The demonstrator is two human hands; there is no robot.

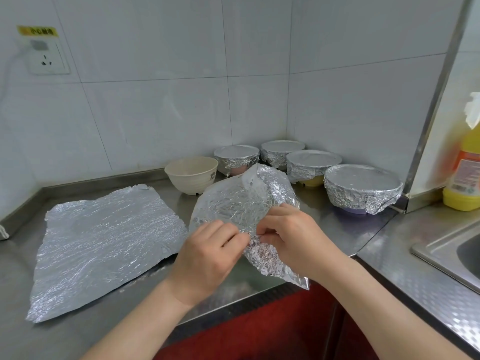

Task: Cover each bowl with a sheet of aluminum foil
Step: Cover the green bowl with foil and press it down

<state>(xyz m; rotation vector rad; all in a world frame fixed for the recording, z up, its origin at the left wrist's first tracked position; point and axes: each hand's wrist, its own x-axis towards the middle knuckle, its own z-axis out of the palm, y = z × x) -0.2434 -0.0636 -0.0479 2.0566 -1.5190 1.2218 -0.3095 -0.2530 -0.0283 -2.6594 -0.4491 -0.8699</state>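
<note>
Left hand: pinches crumpled silver foil sheet, frame centre.
Right hand: grips same sheet (lifted off steel counter).
Uncovered cream bowl: behind sheet.
Four foil-covered bowls: upper right corner.
Flat foil sheet: left.
Yellow detergent bottle: right edge.

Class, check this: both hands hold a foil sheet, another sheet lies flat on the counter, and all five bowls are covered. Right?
No: the head view shows only four covered bowls; the cream bowl is uncovered. The held sheet, in the left hand and right hand, and the flat sheet on the counter are right.
</note>
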